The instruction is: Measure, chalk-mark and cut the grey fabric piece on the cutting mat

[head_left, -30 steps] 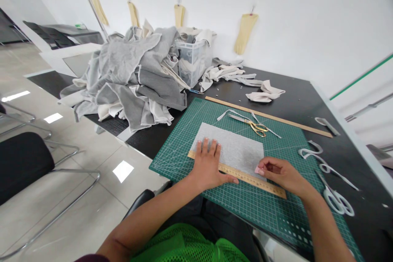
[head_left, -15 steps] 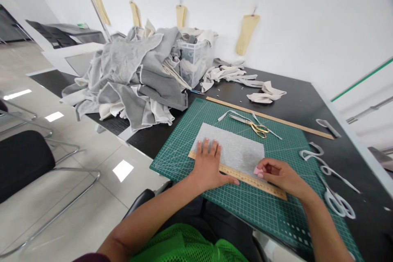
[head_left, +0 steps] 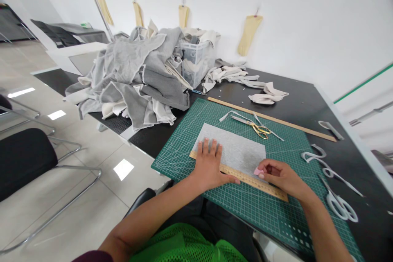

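A grey rectangle of fabric [head_left: 238, 145] lies flat on the green cutting mat [head_left: 181, 147]. Along its near edge runs a wooden ruler [head_left: 245, 178]. My left hand [head_left: 209, 168] is spread flat over ruler and cloth, fingertips on the fabric and thumb out along the ruler. Between the fingers of my right hand [head_left: 278, 175] is a small pink piece of tailor's chalk [head_left: 258, 171], at the fabric's right end beside the ruler. Behind the fabric, gold-handled scissors [head_left: 254, 126] lie among thin fabric strips.
White-handled scissors [head_left: 339, 204] and curled fabric strips [head_left: 319, 156] lie at the right. A long wooden strip [head_left: 270, 118] spans the mat's back. A large heap of grey fabric [head_left: 132, 69] and a clear plastic bin [head_left: 196, 63] fill the back left. Cream scraps [head_left: 267, 94] lie further back.
The view has shifted slightly, so everything appears a little further right. Both hands, the ruler and the fabric keep nearly the same places relative to one another.
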`<state>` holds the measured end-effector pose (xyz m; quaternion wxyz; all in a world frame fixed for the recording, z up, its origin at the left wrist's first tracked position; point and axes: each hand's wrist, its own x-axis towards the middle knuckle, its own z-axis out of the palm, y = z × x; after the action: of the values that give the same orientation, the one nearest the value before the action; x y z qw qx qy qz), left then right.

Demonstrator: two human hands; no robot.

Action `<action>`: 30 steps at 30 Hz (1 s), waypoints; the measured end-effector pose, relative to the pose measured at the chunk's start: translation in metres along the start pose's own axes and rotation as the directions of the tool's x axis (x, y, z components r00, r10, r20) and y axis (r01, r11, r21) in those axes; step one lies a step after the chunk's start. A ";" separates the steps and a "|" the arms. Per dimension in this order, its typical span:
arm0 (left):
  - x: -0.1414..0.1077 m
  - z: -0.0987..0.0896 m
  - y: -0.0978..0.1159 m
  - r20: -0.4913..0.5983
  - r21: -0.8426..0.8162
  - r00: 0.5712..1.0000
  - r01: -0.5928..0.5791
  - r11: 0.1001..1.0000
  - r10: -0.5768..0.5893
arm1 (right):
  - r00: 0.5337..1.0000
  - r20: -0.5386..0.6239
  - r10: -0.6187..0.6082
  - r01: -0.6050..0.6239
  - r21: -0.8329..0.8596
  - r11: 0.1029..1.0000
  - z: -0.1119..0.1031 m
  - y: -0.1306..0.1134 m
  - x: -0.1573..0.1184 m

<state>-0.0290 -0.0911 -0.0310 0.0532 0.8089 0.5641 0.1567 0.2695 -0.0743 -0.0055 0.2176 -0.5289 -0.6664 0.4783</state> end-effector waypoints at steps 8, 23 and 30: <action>0.000 0.000 -0.001 -0.010 -0.022 1.000 -0.004 1.000 0.004 | 1.000 0.003 -0.019 0.019 0.014 1.000 0.000 0.000 0.001; -0.002 -0.017 -0.003 -0.034 -0.128 0.861 -0.507 0.853 0.507 | 1.000 0.026 -0.011 0.011 0.015 1.000 -0.001 0.001 0.001; 0.003 -0.013 -0.006 0.005 -0.217 0.846 -0.520 0.826 0.534 | 1.000 0.015 0.002 -0.003 0.024 1.000 0.001 -0.003 0.001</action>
<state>-0.0377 -0.0870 -0.0195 0.1105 0.9277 0.2975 0.1965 0.2666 -0.0736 -0.0033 0.2181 -0.5234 -0.6618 0.4904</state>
